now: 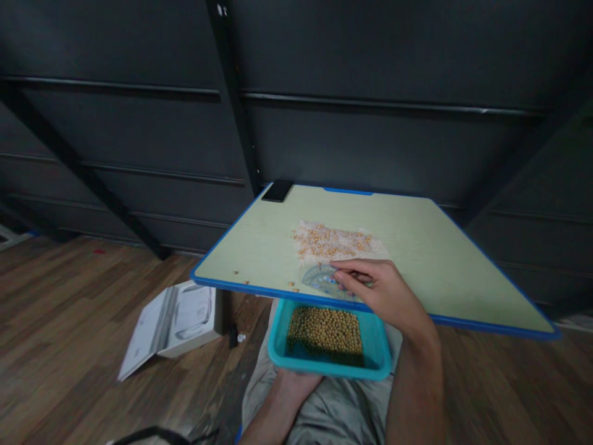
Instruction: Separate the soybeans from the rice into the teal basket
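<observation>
My right hand (370, 287) is closed in a pinch at the right side of a clear half-round protractor (319, 278), which lies at the table's near edge. Just beyond it, soybeans (328, 241) are spread over a patch of white rice (377, 248). Below the edge, a teal plastic basket (278, 355) holds many soybeans (328, 330). My left hand (299, 382) grips this basket from underneath, its fingers hidden. Several loose soybeans (291, 284) sit along the near left edge of the table.
The light-green tabletop (435, 259) has a blue rim. A black phone (277, 190) lies at its far left corner. An open white box (185, 315) stands on the wooden floor (69, 309) at left. Dark panels (370, 49) rise behind the table.
</observation>
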`<state>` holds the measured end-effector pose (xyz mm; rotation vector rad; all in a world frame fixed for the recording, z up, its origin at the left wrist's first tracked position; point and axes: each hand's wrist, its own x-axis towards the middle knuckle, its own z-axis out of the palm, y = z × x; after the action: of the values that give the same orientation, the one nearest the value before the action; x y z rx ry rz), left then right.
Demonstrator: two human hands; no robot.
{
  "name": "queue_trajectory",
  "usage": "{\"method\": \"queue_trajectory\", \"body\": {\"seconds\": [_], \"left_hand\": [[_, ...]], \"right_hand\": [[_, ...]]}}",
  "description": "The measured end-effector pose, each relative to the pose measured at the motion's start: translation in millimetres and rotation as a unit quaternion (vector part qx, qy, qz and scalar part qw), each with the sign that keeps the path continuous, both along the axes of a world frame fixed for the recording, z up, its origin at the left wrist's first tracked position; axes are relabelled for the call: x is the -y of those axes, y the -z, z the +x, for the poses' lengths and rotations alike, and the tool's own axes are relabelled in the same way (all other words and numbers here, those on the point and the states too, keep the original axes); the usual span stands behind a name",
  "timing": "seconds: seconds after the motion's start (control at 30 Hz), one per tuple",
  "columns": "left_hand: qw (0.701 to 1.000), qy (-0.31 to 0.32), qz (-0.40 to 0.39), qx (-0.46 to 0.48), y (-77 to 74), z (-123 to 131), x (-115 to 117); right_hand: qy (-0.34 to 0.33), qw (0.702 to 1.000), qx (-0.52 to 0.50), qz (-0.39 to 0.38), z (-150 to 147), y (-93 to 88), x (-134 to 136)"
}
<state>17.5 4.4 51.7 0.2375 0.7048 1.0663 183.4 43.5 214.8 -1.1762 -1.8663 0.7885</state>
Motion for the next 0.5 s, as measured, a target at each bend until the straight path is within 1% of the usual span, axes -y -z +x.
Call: {"method": "queue_trajectory", "body": {"seconds": [0.07,0.1,0.17,0.23,0.33,0.4,0.5], "left_hand": [[0.999,0.004,-0.013,0.029,7.1,-6,3],[0.999,0.006,-0.018,0.04,7.5,-10,4],[0.998,-0.003,-0.032,0.057,2.4,-18,5],[0.996,-0.027,-0.034,0.072,-6.8,-27,5],[0.996,-0.055,-0.05,0.047,-17.2,-41,5],[0.991,-0.099,-0.082,0.034,-18.7,-50,5],[0.984,-0.126,-0.092,0.082,-15.0,-65,5]], "right_hand": [[0.001,1.0,0.003,0.002,-4,0.8,-3],[0.0,1.0,0.005,0.002,-7,1.2,-4],[-0.002,1.0,0.009,0.003,-13,2.2,-7],[-0.01,1.0,0.012,0.007,-19,3.1,-8],[-0.039,0.999,0.009,0.015,-27,3.6,-8],[-0.058,0.998,0.009,0.016,-32,3.2,-8],[-0.06,0.998,0.004,0.023,-42,2.2,-12]]}}
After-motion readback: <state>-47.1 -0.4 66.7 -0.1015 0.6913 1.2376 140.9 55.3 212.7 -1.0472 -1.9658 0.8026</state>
